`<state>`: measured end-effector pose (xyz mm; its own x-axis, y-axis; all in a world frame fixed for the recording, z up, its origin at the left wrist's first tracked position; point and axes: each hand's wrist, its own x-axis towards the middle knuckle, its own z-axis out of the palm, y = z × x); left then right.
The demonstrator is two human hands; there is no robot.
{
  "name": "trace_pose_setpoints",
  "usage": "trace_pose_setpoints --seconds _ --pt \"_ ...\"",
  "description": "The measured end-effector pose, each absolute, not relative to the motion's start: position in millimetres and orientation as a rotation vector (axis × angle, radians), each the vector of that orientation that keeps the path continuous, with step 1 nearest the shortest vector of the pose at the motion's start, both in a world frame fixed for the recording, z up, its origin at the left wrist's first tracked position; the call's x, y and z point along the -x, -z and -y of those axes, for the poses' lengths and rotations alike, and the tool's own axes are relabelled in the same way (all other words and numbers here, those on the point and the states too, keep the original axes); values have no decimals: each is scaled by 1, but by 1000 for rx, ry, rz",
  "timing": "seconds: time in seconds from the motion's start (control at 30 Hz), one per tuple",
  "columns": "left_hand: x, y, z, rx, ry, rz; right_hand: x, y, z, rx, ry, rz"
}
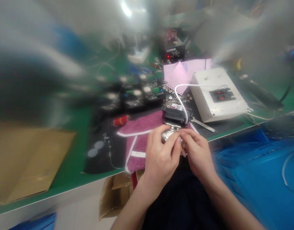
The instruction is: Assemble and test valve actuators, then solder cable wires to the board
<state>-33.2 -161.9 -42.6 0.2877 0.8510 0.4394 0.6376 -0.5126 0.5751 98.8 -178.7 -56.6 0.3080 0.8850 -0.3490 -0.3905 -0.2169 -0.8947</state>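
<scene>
Both hands meet at a round silver metal part (168, 134) hinged or fixed to a black device (177, 115) with a white cable (182, 103). My left hand (162, 151) is closed round the silver part from the left, thumb and forefinger near its front. Pressed against the same part from the right is my right hand (198, 151), its fingertips pinched close to my left thumb. What lies between those fingertips is hidden. Beneath the hands, a purple cloth (144, 126) with white edging lies on a black mat (96, 137).
A white box (217, 95) with a black terminal stands at the right. Small metal hardware (172, 100), pink paper (179, 75) and a flat wrench (204, 124) lie nearby. Behind sit several black circuit units (134, 97). Cardboard (29, 159) covers the left; a blue bin (259, 179) is lower right.
</scene>
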Motion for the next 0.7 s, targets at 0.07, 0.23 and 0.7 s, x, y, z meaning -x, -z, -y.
trace_pose_setpoints --seconds 0.07,0.23,0.7 --pt "34 44 162 -2239 -1062 -1323 -99 58 179 1287 -1281 513" --pt "36 48 162 -2269 -1129 -1386 -99 61 179 1285 -1285 512" --pt "37 42 156 -2116 -1085 -1386 -101 62 178 1304 -1291 501"
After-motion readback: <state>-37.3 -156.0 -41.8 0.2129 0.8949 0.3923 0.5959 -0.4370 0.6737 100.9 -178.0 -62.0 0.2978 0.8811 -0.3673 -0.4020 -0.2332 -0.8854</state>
